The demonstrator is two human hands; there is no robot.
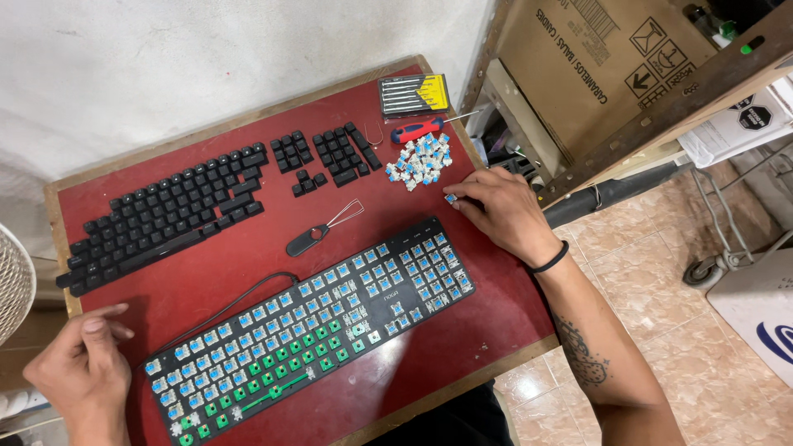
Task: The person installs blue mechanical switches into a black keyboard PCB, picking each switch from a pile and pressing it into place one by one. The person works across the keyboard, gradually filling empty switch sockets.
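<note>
A black keyboard (388, 299) with its keycaps off lies slanted on the red table (462, 339), showing blue and green switches. My right hand (500, 213) rests beside its far right end, fingertips pinching one small blue switch (451, 198) on the table. A pile of loose blue switches (420, 161) lies just beyond it. My left hand (78, 370) sits at the table's left edge near the keyboard's near end, fingers loosely curled, holding nothing.
Removed black keycaps (165, 215) are laid out in rows at the back left, with smaller groups (330, 155) beside them. A wire keycap puller (318, 235) lies mid-table. A red-handled screwdriver (417, 128) and a small screwdriver set (413, 93) sit at the back. Cardboard boxes (578, 66) stand right.
</note>
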